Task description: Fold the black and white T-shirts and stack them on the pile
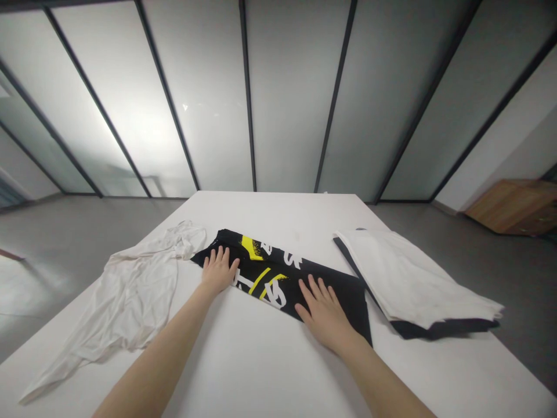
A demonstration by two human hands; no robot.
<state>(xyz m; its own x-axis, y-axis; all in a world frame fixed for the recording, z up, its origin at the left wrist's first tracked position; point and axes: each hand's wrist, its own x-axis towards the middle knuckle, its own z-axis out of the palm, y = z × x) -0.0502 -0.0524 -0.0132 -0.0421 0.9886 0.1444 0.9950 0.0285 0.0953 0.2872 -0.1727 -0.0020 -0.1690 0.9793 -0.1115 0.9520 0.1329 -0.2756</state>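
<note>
Fingers (220, 259) spread, flat on folded black graphic fabric (278, 278)

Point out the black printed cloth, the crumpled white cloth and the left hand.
Black printed cloth (261, 281), head view, on a yellow stripe of the print.
Crumpled white cloth (130, 296), head view, on its middle.
Left hand (219, 270), head view, on the back of the hand.

The left hand (219, 270) and right hand (324, 313) cover parts of the black printed cloth (348, 302), and its white lettering (275, 294) is too broken up to read. A white cloth (409, 278) hides most of the dark fabric (439, 330) beneath it, and the picture's right edge cuts off a wooden cabinet (513, 206).
</note>
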